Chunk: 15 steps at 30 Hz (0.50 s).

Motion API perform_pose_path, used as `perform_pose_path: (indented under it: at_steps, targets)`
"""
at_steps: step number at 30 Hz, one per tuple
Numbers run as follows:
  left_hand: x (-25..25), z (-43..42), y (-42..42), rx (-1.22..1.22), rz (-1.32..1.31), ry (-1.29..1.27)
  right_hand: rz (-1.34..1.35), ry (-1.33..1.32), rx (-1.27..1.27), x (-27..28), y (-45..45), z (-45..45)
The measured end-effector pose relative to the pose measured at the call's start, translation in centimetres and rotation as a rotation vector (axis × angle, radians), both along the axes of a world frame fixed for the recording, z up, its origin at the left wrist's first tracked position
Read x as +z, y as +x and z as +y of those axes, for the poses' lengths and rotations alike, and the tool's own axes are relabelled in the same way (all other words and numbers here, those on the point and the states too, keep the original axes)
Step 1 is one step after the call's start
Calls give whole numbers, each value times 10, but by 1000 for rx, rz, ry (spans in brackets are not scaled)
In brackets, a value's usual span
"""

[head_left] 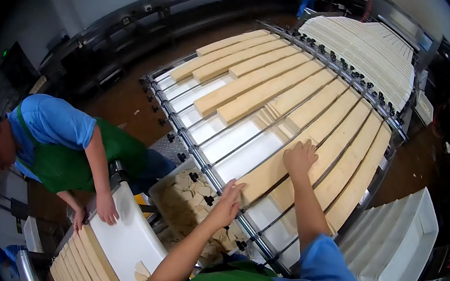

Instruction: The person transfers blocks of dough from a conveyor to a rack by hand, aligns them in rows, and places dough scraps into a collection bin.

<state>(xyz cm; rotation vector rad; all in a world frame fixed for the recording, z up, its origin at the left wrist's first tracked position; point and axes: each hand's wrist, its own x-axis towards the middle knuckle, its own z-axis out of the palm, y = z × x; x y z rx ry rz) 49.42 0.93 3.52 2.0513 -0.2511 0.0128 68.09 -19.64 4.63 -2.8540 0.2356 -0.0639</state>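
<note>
A long pale-yellow slab [268, 177], which looks like a stack of dough strips, lies in a lane between the metal rods. At its near end, my left hand [224, 205] touches the edge with fingers extended rather than wrapped round it. My right hand [300, 160] lies on the slab's top further along, fingers spread and palm down. Several similar slabs lie in the neighbouring lanes, such as a long one [269, 98] to the left. Some loose, thinner strips [275, 118] sit lower between them.
A metal roller bar [200, 157] edges the rack. Below it stands a bin of dough scraps [187, 197]. At left, a co-worker in a green apron [123, 147] handles slabs [84, 261] on a white surface [129, 230]. Stacked white trays [397, 251] stand at right.
</note>
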Motion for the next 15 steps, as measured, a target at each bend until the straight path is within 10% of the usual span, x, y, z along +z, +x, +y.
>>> perform_pose_path:
  at_steps: [15]
  targets:
    - [-27, 47, -110, 703, -65, 111, -252, -263, 142, -63, -3, 16]
